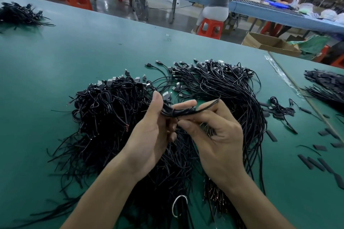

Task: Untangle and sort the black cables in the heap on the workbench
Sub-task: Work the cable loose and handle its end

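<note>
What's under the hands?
The cable heap on the green bench, below the left hand and right hand, which hold a small bundle. Heap parts beneath them are covered.

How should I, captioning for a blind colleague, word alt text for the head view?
A person's left hand grips a small bundle of black cables and the right hand pinches it, above a big tangled heap on a green workbench. A smaller cable pile lies at the far left.
</note>
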Available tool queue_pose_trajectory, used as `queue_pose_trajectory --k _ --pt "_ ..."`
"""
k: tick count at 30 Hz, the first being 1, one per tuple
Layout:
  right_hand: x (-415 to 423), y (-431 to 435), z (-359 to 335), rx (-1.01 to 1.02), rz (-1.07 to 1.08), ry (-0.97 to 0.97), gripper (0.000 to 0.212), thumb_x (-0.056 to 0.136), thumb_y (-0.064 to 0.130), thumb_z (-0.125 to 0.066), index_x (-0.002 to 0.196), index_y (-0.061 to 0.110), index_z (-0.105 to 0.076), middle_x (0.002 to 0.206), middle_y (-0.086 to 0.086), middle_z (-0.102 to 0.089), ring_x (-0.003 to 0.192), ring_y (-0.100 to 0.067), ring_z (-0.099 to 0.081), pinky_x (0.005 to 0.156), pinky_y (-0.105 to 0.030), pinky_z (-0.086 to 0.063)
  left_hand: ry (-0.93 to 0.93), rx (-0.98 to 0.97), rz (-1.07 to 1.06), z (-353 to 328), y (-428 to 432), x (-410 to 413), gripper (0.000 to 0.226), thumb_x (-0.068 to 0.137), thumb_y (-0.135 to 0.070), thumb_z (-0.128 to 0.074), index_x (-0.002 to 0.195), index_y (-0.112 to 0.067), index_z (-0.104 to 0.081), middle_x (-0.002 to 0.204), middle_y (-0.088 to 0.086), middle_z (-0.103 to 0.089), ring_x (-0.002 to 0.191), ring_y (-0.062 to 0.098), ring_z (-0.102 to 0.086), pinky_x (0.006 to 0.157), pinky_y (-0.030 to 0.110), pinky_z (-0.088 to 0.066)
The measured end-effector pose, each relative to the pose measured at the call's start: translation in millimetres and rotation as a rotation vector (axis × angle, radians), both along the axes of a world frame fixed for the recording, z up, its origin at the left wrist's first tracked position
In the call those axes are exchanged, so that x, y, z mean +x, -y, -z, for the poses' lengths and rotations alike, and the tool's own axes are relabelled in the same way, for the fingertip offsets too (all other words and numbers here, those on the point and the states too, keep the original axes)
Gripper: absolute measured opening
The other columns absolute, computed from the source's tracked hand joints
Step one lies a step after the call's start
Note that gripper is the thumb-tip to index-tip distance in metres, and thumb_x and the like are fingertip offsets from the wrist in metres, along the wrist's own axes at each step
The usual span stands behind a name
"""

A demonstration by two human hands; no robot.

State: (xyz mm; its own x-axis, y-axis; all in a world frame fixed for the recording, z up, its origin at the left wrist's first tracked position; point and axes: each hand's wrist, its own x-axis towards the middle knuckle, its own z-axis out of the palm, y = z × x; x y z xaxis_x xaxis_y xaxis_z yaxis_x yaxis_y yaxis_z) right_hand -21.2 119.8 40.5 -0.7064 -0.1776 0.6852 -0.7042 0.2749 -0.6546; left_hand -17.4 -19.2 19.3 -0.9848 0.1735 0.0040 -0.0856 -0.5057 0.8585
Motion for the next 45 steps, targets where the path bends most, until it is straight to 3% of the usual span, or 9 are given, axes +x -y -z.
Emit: queue_pose_trajectory --k 2,5,12,19,22,24,31,36,45 --pt "3 4 3 -0.049 -0.055 0.023 0.019 0.080 0.004 -0.075 0.095 0.016 -0.072 0.090 0.002 -0.062 0.089 0.003 -0.062 0.075 -0.010 -0.051 0.017 0.097 0.057 -1 0 0 0.075 0.091 -0.066 -0.029 0.122 -0.012 -0.071 0.130 0.010 -0.065 0.093 0.027 -0.039 0.074 0.030 -0.034" --pt "11 14 8 -0.118 -0.144 0.176 0.018 0.079 0.005 -0.076 0.089 0.020 -0.075 0.085 0.002 -0.063 0.085 -0.008 -0.065 0.075 -0.027 -0.056 0.032 0.306 0.217 -3 0 4 0.073 0.095 -0.056 -0.024 0.127 -0.005 -0.065 0.121 0.012 -0.069 0.110 0.021 -0.063 0.093 0.030 -0.050" --pt "17 16 6 0.086 -0.135 0.205 0.007 0.088 0.014 -0.071 0.088 0.020 -0.072 0.088 0.010 -0.056 0.086 -0.005 -0.058 0.076 -0.011 -0.043 -0.123 0.266 0.235 -3 12 2 0.058 0.091 -0.039 -0.030 0.122 -0.013 -0.072 0.096 -0.004 -0.071 0.096 0.010 -0.068 0.081 0.018 -0.053" --pt "10 8 9 0.130 -0.064 0.328 0.009 0.089 0.015 -0.064 0.089 0.020 -0.072 0.084 0.010 -0.056 0.080 -0.009 -0.057 0.067 -0.016 -0.047 -0.402 -0.401 -0.007 2 16 5 0.039 0.091 -0.041 -0.055 0.128 -0.027 -0.063 0.089 0.017 -0.056 0.095 0.007 -0.061 0.087 0.017 -0.049" --pt "5 1 9 0.097 -0.045 0.412 0.016 0.092 0.011 -0.062 0.091 0.023 -0.073 0.087 0.005 -0.060 0.083 -0.012 -0.060 0.071 -0.018 -0.049 -0.444 -0.723 -0.079 5 18 2 0.045 0.086 -0.054 -0.059 0.129 -0.039 -0.053 0.093 -0.022 -0.060 0.096 -0.005 -0.059 0.086 0.010 -0.043" --pt "3 -1 9 0.065 -0.041 0.470 0.016 0.094 0.013 -0.064 0.089 0.025 -0.073 0.087 0.004 -0.061 0.084 -0.011 -0.062 0.075 -0.018 -0.050 -0.473 -0.824 -0.092 5 20 1 0.045 0.085 -0.057 -0.060 0.126 -0.043 -0.052 0.104 -0.031 -0.063 0.102 -0.006 -0.061 0.086 0.009 -0.043" --pt "2 -6 11 -0.096 -0.140 0.728 0.018 0.091 0.032 -0.063 0.085 0.018 -0.073 0.094 -0.009 -0.073 0.096 -0.023 -0.069 0.092 -0.033 -0.055 -0.550 -0.771 -0.101 3 26 -1 0.046 0.087 -0.041 -0.071 0.131 -0.041 -0.056 0.115 -0.019 -0.068 0.112 0.006 -0.065 0.092 0.022 -0.052" --pt "1 -5 5 -0.167 -0.251 0.812 0.026 0.097 0.017 -0.059 0.074 0.018 -0.069 0.064 0.014 -0.064 0.063 0.005 -0.060 0.065 -0.009 -0.047 -0.523 -0.688 -0.196 0 29 0 0.039 0.076 -0.045 -0.080 0.110 -0.042 -0.061 0.093 -0.010 -0.070 0.084 0.014 -0.070 0.072 0.024 -0.057" --pt "-1 -6 0 -0.160 -0.207 0.813 0.022 0.093 0.019 -0.066 0.071 0.021 -0.068 0.058 0.017 -0.055 0.053 0.005 -0.049 0.056 -0.007 -0.041 -0.411 -0.542 -0.178 1 33 -2 0.038 0.076 -0.018 -0.080 0.105 -0.037 -0.066 0.091 -0.001 -0.075 0.079 0.013 -0.073 0.072 0.021 -0.056"
